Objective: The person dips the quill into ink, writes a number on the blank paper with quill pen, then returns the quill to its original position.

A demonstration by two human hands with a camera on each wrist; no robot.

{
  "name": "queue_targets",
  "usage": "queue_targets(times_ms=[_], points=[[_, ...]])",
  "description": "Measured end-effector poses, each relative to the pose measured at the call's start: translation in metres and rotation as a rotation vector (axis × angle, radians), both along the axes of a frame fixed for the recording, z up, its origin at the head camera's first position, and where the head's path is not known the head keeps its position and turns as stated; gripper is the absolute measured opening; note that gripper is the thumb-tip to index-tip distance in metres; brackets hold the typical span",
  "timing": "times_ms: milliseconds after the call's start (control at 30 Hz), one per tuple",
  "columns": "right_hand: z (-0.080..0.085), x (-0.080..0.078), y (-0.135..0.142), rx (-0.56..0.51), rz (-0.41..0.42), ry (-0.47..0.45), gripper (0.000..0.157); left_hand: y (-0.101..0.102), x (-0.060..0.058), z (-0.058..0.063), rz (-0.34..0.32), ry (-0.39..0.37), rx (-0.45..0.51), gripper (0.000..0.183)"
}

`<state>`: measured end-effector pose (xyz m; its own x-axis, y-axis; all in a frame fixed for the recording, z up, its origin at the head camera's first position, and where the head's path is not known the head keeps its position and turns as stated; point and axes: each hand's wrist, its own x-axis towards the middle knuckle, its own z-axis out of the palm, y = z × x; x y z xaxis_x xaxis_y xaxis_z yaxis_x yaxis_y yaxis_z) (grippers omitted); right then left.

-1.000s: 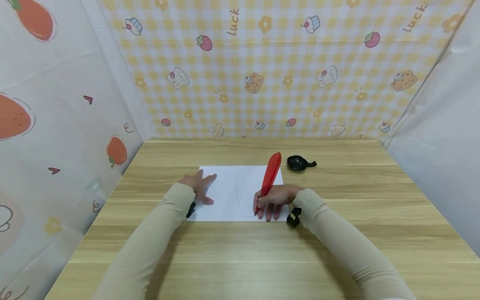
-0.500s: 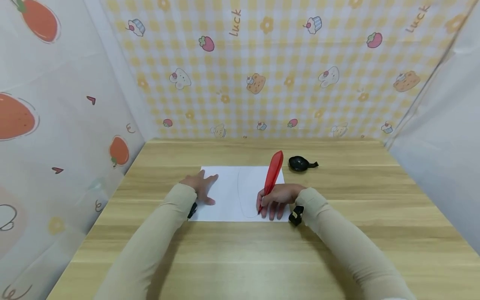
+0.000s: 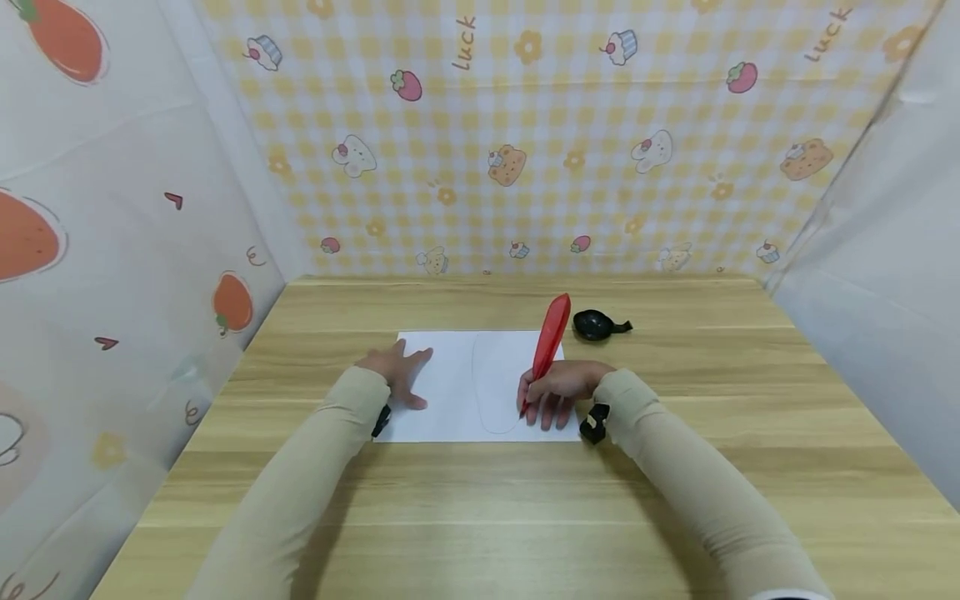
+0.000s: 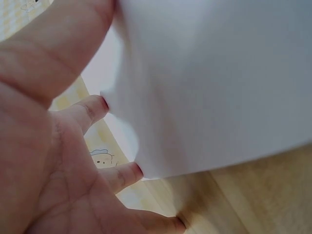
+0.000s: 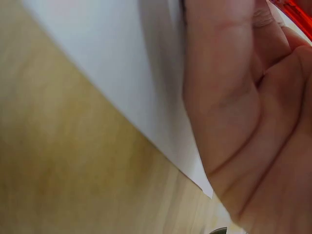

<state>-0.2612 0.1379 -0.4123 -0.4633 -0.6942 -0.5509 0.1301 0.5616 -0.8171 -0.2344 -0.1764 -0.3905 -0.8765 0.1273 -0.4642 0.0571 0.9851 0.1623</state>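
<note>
A white sheet of paper [image 3: 442, 408] lies flat on the wooden table, carrying a thin curved line shaped like a U. My left hand [image 3: 393, 371] rests on the sheet's left edge with its fingers spread; the left wrist view shows the fingertips [image 4: 131, 170] pressing at the paper's border. Between thumb and fingers my right hand [image 3: 566, 387] pinches a red feather pen [image 3: 552, 333], its plume tilted up and its tip at the right end of the curve. In the right wrist view only a bit of the red pen [image 5: 297, 17] shows past the palm.
Behind the right hand, a small black pan-shaped object [image 3: 594, 325] with a short handle sits on the table [image 3: 480, 517]. A yellow checked cloth [image 3: 450, 125] hangs at the back, and pale cloths cover both sides.
My right hand has moved slightly right and away from me with the feather pen, and the drawn line now curves further to the right and up. The left hand stays in place.
</note>
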Motion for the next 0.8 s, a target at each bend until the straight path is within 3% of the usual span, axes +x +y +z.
queue_targets(times_ms=[267,800], points=[[0.0015,-0.0015,0.0006,-0.006,-0.015,0.022,0.020,-0.0011,0.0022,-0.0004,-0.053,0.016,-0.030,0.095],[-0.0001,-0.0054,-0.0014,-0.007,-0.037,-0.007,0.020,-0.0011,0.0032,0.0003,-0.039,0.014,-0.008,0.094]])
